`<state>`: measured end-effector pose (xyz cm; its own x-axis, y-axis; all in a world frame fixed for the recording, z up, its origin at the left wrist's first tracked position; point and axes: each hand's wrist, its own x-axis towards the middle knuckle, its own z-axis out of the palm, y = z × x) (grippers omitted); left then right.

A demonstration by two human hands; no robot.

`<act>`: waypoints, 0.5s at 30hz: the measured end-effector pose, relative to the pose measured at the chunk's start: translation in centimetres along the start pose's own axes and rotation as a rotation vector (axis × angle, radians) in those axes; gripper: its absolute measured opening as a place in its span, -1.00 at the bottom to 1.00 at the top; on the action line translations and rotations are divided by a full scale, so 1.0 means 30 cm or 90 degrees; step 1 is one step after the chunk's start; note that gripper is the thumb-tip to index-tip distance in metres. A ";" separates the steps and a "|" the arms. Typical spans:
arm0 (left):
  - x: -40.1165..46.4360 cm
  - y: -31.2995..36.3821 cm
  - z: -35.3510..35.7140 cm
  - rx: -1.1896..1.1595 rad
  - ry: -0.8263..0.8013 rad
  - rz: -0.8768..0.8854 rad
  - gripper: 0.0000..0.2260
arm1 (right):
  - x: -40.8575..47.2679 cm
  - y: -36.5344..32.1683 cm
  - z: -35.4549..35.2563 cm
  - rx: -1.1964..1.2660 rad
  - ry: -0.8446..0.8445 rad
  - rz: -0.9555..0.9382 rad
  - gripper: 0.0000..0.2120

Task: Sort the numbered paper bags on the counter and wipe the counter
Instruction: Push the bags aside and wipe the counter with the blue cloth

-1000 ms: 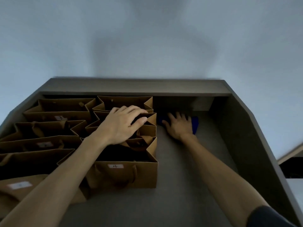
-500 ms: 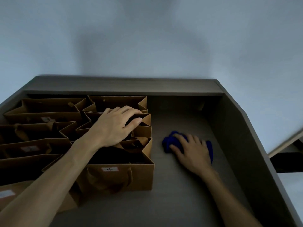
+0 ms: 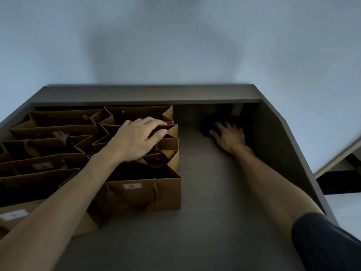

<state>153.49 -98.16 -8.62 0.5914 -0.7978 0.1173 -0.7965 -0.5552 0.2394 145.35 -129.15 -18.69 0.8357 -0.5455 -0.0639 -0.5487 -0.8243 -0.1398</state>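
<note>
- Right hand point(image 3: 229, 136) has slid the blue cloth point(image 3: 208, 131) back to the far corner. Half a sec ago it was nearer, mid counter. So it's wiping back n forth; wipe looks well under way.
- Right hand lies flat, fingers spread, pressing down on the cloth, which pokes out by the fingertips.
- Left hand point(image 3: 136, 139) hasn't moved: curled over the top edges of the paper bags point(image 3: 140, 194), thumb tucked at one rim, prob holding them steady.
- Bags stand packed in rows under n left of that hand. Bare counter point(image 3: 205, 222) lies between both arms.
- Bag w/ "4" label point(image 3: 132, 186) sits closest, below the left wrist.
</note>
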 end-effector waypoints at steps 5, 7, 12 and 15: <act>-0.002 -0.002 0.003 -0.002 0.003 0.005 -0.61 | -0.303 -0.016 0.046 0.025 0.062 -0.041 -0.47; -0.004 -0.002 0.005 -0.002 0.009 0.008 -0.61 | -0.486 -0.015 0.072 0.022 0.056 -0.050 -0.46; -0.002 0.000 0.011 0.005 0.010 0.009 -0.60 | -0.896 0.004 0.137 -0.008 0.047 -0.061 -0.45; 0.005 -0.005 0.013 0.009 0.005 0.007 -0.60 | -0.957 0.015 0.145 -0.014 0.055 -0.084 -0.50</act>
<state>153.66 -98.29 -9.00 0.5838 -0.8018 0.1280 -0.8046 -0.5501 0.2238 121.22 -113.20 -21.22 0.8962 -0.4420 0.0392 -0.4349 -0.8924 -0.1201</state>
